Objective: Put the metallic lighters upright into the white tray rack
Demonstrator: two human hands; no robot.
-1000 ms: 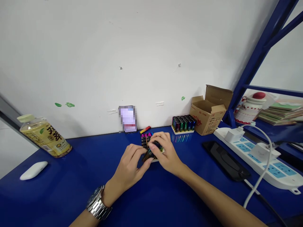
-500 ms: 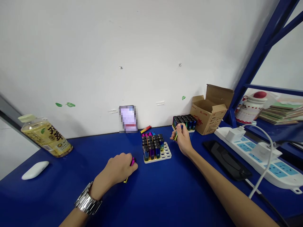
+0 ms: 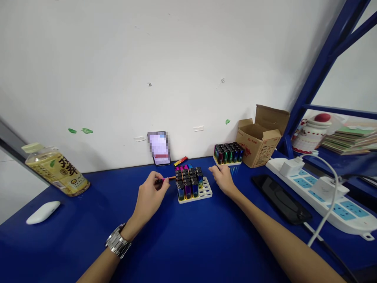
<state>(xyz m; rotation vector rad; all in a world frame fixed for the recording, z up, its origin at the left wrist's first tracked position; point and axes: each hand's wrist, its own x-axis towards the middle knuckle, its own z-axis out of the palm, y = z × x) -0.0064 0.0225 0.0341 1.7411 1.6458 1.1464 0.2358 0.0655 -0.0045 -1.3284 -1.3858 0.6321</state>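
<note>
My left hand (image 3: 151, 189) holds a slim pink-and-orange lighter (image 3: 165, 179) between fingers and thumb, just left of the nearer white tray (image 3: 207, 192). That tray holds several upright metallic lighters (image 3: 187, 186) with black tops, and its front right holes show bare. My right hand (image 3: 224, 179) sits right of this tray, near the front of a second tray (image 3: 227, 162) of upright lighters. Only a small dark tip of a lighter (image 3: 218, 167) shows past its fingers; the rest is hidden. A loose red-and-yellow lighter (image 3: 180, 161) lies behind the nearer tray.
On the blue table stand a cardboard box (image 3: 259, 137), a phone (image 3: 159, 147) against the wall, a bottle (image 3: 55, 171), and a white mouse (image 3: 43, 212). A black tablet (image 3: 281, 199) and a power strip (image 3: 321, 192) with cables lie right. A blue shelf frame (image 3: 321, 67) rises behind them.
My left hand has moved up and back from the table's front, next to the nearer tray, with its lighter now plainly in view. My right hand has shifted slightly toward me.
</note>
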